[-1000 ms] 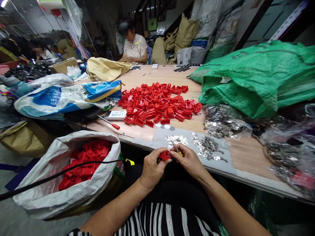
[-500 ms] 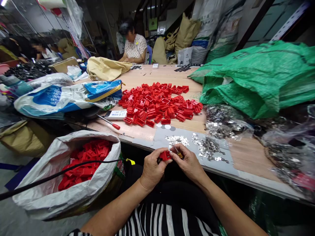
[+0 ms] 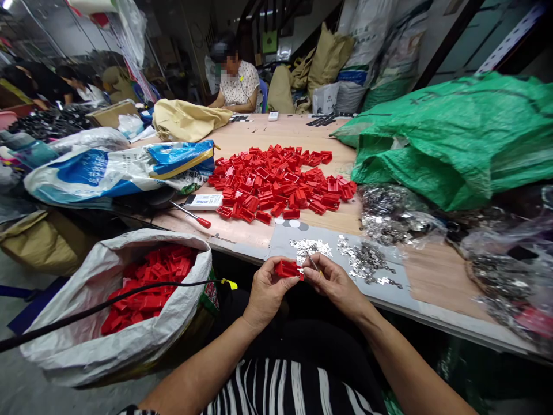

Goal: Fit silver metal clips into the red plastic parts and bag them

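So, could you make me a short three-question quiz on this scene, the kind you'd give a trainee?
1. Multiple choice: what does the person's left hand hold?
a) a green bag
b) a red piece
c) a tan cloth

2. True or false: the open white sack has many loose red parts inside it.

3. Fill in the blank: the right hand holds a slim tool whose handle is coloured ____.

Key: 1. b; 2. true; 3. yellow.
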A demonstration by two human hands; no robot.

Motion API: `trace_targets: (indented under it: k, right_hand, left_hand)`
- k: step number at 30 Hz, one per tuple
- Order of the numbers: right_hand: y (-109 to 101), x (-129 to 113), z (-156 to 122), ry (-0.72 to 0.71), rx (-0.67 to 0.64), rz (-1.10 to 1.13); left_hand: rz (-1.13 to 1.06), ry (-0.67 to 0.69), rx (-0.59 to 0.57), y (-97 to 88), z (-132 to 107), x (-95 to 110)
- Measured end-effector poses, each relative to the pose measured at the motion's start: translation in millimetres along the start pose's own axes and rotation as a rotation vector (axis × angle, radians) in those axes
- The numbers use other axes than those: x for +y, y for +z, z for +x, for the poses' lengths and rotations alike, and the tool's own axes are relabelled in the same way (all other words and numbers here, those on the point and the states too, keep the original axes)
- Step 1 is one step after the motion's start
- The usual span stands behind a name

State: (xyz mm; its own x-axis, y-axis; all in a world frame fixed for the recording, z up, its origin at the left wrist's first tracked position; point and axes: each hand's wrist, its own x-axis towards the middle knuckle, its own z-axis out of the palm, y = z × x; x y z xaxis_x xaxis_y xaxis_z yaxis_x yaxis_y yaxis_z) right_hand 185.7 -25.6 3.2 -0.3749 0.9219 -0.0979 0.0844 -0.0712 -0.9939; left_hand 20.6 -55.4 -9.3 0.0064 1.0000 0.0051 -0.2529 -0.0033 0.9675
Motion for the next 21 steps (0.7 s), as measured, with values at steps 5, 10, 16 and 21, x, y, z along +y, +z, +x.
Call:
trace_targets:
  k: [5, 10, 16, 21]
  right_hand:
    - [-2.5, -1.1, -0.5, -0.106, 0.008, -0.107]
    - [-5.7, -3.4, -3.0, -0.172, -0.026, -0.203]
    - [-8.5, -5.0, -4.4, -0.34, -0.073, -0.476]
    - [-6.9, -2.2, -3.9, -0.394, -0.081, -0.512]
  left_hand:
    - [-0.062, -0.025, -0.069, -0.3, 1.2, 1.6]
    - [-0.095, -0.062, -0.082, -0.6, 1.8, 4.7]
    - [-0.199, -0.118, -0.077, -2.0, 2.1, 5.9]
    - [-0.281, -0.148, -0.074, -1.0, 2.6, 8.0]
